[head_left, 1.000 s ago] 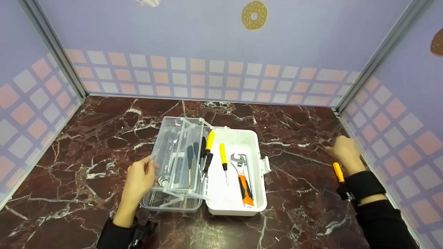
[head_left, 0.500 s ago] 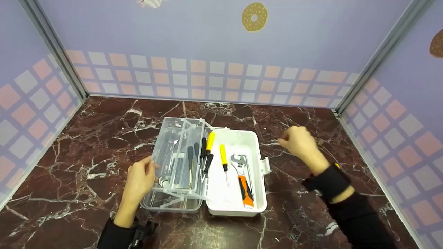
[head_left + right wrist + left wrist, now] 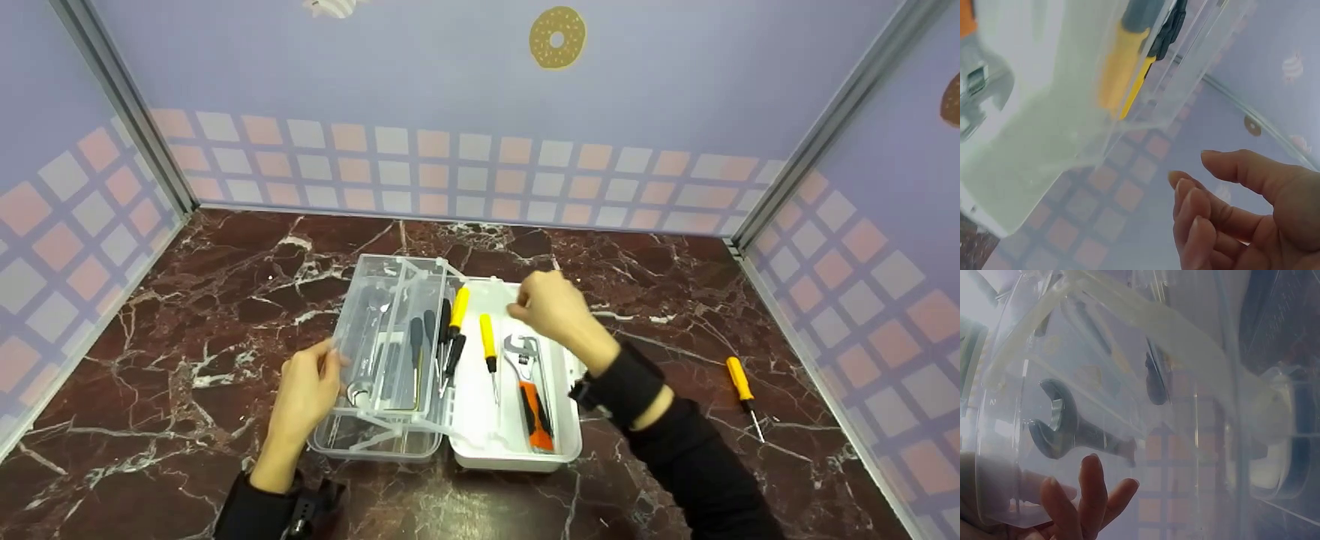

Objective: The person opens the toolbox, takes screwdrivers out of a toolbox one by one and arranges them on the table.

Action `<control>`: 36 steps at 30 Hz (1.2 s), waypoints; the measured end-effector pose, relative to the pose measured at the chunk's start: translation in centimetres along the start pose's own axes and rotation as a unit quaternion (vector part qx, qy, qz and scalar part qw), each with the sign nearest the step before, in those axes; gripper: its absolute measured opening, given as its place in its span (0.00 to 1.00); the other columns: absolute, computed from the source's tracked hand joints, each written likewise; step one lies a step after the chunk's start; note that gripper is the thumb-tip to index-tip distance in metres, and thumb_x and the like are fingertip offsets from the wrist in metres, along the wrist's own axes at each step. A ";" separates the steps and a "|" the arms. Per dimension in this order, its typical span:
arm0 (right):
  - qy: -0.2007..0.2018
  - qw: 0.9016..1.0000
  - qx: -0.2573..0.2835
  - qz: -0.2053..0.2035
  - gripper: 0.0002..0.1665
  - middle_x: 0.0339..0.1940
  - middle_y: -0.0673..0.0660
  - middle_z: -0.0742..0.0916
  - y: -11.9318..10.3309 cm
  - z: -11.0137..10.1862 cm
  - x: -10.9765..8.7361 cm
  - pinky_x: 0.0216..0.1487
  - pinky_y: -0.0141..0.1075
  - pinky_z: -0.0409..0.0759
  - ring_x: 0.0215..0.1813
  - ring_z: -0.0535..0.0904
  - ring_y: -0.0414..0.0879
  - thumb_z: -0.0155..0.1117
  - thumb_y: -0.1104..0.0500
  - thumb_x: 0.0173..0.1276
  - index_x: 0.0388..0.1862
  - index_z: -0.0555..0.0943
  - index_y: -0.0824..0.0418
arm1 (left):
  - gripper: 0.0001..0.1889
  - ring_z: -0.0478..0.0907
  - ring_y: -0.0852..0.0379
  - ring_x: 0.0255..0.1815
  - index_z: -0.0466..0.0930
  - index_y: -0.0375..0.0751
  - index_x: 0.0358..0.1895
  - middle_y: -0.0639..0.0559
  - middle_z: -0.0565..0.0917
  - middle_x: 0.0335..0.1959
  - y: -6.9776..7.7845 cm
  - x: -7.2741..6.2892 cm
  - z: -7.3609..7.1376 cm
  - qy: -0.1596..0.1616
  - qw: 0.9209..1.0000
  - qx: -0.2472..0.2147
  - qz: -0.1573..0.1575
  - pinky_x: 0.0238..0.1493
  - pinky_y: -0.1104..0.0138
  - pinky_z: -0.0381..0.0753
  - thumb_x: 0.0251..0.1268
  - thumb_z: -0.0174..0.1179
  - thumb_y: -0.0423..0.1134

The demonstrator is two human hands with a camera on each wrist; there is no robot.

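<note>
My left hand (image 3: 304, 386) grips the left edge of a clear plastic tray (image 3: 352, 300), part of an unfolded white toolbox (image 3: 517, 463). An open-end wrench (image 3: 1064, 424) shows through the clear plastic near those fingers. Over the far part of the white compartment hovers my right hand (image 3: 555, 304), empty, its thumb and loosely bent fingers apart in the right wrist view. Below it lie a yellow-handled screwdriver (image 3: 489, 345), an adjustable wrench (image 3: 535, 409) with an orange and black grip, and a thin metal rod. Another yellow screwdriver (image 3: 739, 379) rests on the table at right.
More screwdrivers with dark handles (image 3: 417, 337) and a yellow handle (image 3: 460, 309) stand in the clear trays. The toolbox latch sits under the right wrist. Patterned panels (image 3: 472, 172) close off the back and sides of the dark marbled table (image 3: 187, 315).
My right hand has moved left from the far right of the table, beside the loose screwdriver, to above the white compartment. My left hand has stayed at the tray's edge.
</note>
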State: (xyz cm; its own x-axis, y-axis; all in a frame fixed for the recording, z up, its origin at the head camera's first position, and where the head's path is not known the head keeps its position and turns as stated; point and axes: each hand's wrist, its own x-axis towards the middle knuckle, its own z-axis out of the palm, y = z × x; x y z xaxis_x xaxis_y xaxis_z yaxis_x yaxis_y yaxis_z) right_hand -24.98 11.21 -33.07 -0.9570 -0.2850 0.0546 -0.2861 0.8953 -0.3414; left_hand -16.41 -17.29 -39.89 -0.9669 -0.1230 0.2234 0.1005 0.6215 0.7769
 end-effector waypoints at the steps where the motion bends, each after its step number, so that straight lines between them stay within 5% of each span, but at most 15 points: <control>1: -0.003 1.000 -0.006 0.000 0.10 0.25 0.56 0.85 -0.4 0.2 0.2 0.31 0.41 0.78 0.25 0.79 0.49 0.63 0.54 0.54 0.24 0.83 0.61 | 0.16 0.76 0.53 0.15 0.70 0.21 0.51 0.38 0.82 0.31 0.0 0.0 0.0 0.002 1.000 0.002 0.002 0.13 0.72 0.69 0.63 0.43 0.26; 6: -0.027 0.999 -0.032 0.011 0.12 0.22 0.56 0.84 -2.0 1.4 1.2 0.30 0.42 0.78 0.24 0.79 0.50 0.64 0.53 0.53 0.20 0.83 0.60 | 0.16 0.75 0.59 0.13 0.70 0.21 0.52 0.38 0.82 0.31 0.0 0.2 0.0 0.004 1.000 0.006 0.003 0.14 0.72 0.70 0.63 0.43 0.27; 11: -0.035 0.997 -0.064 0.029 0.15 0.30 0.62 0.84 -2.7 2.7 2.1 0.29 0.46 0.77 0.29 0.79 0.53 0.65 0.53 0.51 0.24 0.80 0.65 | 0.16 0.74 0.61 0.13 0.70 0.21 0.52 0.38 0.82 0.31 0.1 0.2 -0.1 0.004 1.000 0.001 0.002 0.13 0.72 0.70 0.63 0.43 0.27; 29: -0.027 0.984 -0.161 0.067 0.19 0.35 0.62 0.83 -3.4 5.8 2.9 0.28 0.46 0.78 0.35 0.80 0.57 0.69 0.50 0.46 0.31 0.81 0.64 | 0.16 0.76 0.53 0.15 0.70 0.22 0.52 0.39 0.82 0.31 -0.1 0.1 0.1 0.000 1.000 -0.007 -0.004 0.12 0.72 0.68 0.62 0.44 0.27; 36: -0.032 0.989 -0.123 0.071 0.17 0.33 0.61 0.83 -3.0 5.6 2.9 0.28 0.47 0.77 0.35 0.79 0.56 0.69 0.50 0.46 0.22 0.76 0.61 | 0.16 0.77 0.51 0.15 0.70 0.22 0.52 0.39 0.82 0.31 -0.2 0.1 0.1 0.003 1.000 -0.004 0.000 0.13 0.72 0.69 0.62 0.43 0.27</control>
State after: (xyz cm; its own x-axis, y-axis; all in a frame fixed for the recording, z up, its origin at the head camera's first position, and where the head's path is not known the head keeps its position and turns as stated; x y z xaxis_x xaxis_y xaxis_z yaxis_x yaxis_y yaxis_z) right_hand -26.64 5.81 -37.18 -0.9856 -0.1644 -0.0397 -0.1597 0.9819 -0.1023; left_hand -16.55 -17.42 -40.09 -0.9656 -0.1264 0.2270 0.1031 0.6157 0.7812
